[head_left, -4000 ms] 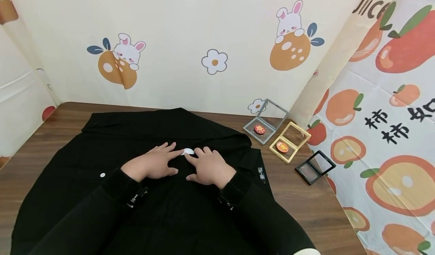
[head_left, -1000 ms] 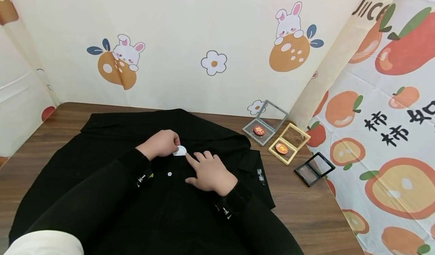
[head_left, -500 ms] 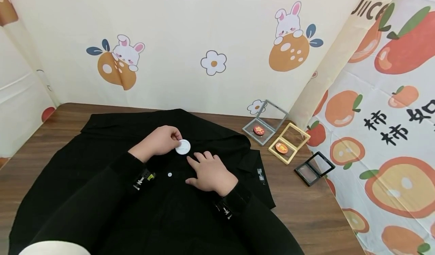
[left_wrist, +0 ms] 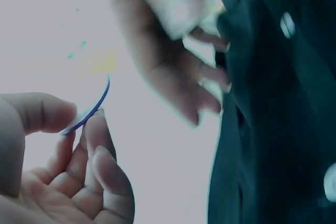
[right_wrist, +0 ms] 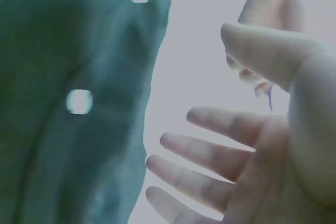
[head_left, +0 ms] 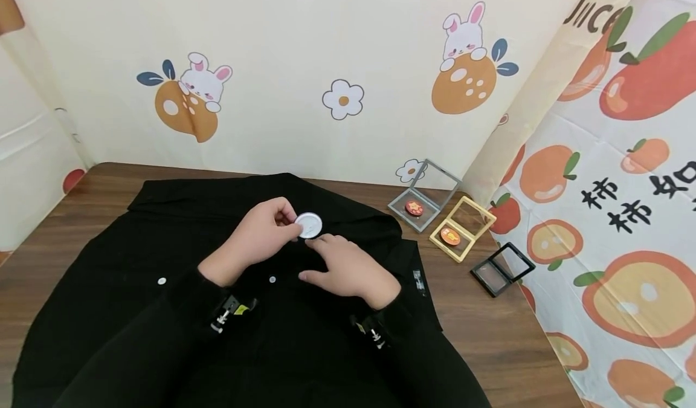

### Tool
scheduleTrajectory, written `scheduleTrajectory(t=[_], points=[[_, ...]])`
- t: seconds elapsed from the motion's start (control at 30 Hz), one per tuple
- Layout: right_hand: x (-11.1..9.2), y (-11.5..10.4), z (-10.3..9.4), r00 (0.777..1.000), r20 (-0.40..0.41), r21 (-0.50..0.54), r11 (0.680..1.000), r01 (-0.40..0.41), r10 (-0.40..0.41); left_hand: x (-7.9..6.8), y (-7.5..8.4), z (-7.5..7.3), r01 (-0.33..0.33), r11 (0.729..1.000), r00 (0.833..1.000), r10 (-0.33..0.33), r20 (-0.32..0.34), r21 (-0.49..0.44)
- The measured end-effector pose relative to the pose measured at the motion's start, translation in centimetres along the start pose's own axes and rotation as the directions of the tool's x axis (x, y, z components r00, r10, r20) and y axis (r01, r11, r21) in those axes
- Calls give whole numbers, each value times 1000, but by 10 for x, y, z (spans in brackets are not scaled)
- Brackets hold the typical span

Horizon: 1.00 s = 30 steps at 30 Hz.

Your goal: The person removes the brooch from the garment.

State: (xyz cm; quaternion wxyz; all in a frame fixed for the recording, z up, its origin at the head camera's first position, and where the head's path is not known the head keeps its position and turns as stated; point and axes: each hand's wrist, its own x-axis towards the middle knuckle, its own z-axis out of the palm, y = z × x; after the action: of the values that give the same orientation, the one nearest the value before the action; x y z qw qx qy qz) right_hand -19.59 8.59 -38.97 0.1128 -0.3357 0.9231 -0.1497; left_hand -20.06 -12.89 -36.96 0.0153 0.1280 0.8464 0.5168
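My left hand (head_left: pixel 258 229) pinches a white round disc (head_left: pixel 310 225) between thumb and fingers, raised a little over the black shirt (head_left: pixel 119 251). Seen edge-on in the left wrist view, the disc (left_wrist: pixel 100 103) has a dark blue rim. Just right of it, my right hand (head_left: pixel 350 269) holds nothing, its fingers extended towards the disc. The right wrist view shows that palm (right_wrist: pixel 262 150) with its fingers spread and apart from the shirt. White buttons (head_left: pixel 272 280) dot the shirt, which lies spread across the table.
To the right on the wooden table (head_left: pixel 522 347) stand three open cases: a grey one (head_left: pixel 399 205) and a yellow one (head_left: pixel 440 242), each with a small red-orange oval piece inside, and a black one (head_left: pixel 492 277). Printed cloth hangs behind (head_left: pixel 272 136) and at the right.
Both hands lay spread on the shirt beside the disc; my left hand then pinched it, lifted it and moved right. My right hand has also come up off the shirt.
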Motion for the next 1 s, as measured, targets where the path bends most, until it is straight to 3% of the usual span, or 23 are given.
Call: scheduleTrajectory(t=[0.1, 0.17, 0.3, 0.4, 0.5, 0.73, 1.0], points=[[-9, -4, -14, 992, -123, 157, 986, 52, -33, -10, 10, 4, -31, 995, 999, 27, -46, -90], [-14, -6, -21, 976, -216, 262, 960, 97, -40, -16, 16, 6, -48, 987, 997, 38, -70, -154], [-22, -10, -30, 921, -389, 408, 893, 191, -19, -24, 25, 10, -91, 964, 992, 65, -112, -248], [-26, -9, -33, 878, -478, 450, 852, 266, -22, -28, 28, 13, -120, 953, 989, 89, -121, -278], [-28, -8, -35, 857, -515, 462, 833, 305, -28, -29, 28, 15, -142, 951, 987, 113, -117, -274], [-28, -7, -37, 848, -529, 475, 815, 333, -39, -33, 32, 13, -191, 963, 976, 167, -137, -192], [-27, -10, -33, 822, -567, 480, 787, 387, -59, -37, 33, 15, -221, 963, 972, 205, -115, -155]])
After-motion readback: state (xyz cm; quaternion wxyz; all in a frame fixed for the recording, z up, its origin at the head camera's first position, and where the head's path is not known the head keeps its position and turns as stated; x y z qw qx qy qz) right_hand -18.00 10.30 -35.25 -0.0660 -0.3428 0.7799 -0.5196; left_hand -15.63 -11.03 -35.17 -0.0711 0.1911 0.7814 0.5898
